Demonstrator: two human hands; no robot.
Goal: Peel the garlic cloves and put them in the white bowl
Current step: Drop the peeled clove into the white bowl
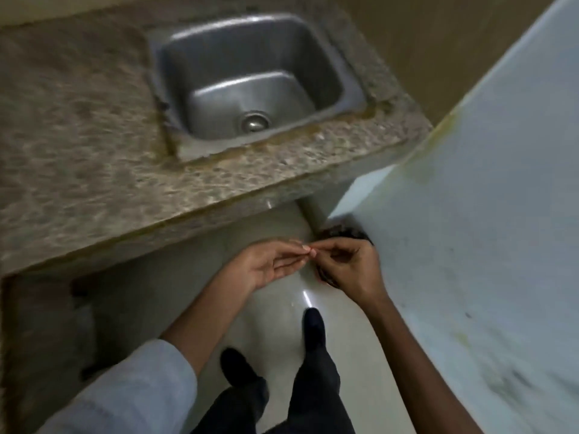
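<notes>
We see the two hands meeting fingertip to fingertip just below the centre of the frame, held over the pale floor (269, 223) in front of the bench (78, 136). The left hand (269, 265) lies palm up with its fingers stretched almost straight toward the right. The right hand (347, 265) has its fingers curled, and its thumb and forefinger are drawn together against the left fingertips. A small pale speck (310, 252) shows where they touch. The frame is too blurred for us to tell whether it is a piece of garlic, a bit of skin or only a fingernail, so we cannot say what either hand has hold of, if anything.

The left arm wears a light grey sleeve (134, 386) in the lower left of the frame, and the right forearm is bare. Directly under the right hand we see a dark round thing (340, 230) on the floor, partly hidden by the hand. Two dark shoes (313, 327) stand at the lower middle.

The speckled stone bench fills the upper left, with a steel sink (175, 57) set into it and a round drain (254, 122) at its bottom. A large white surface (485, 214) slants across the right side of the frame.
</notes>
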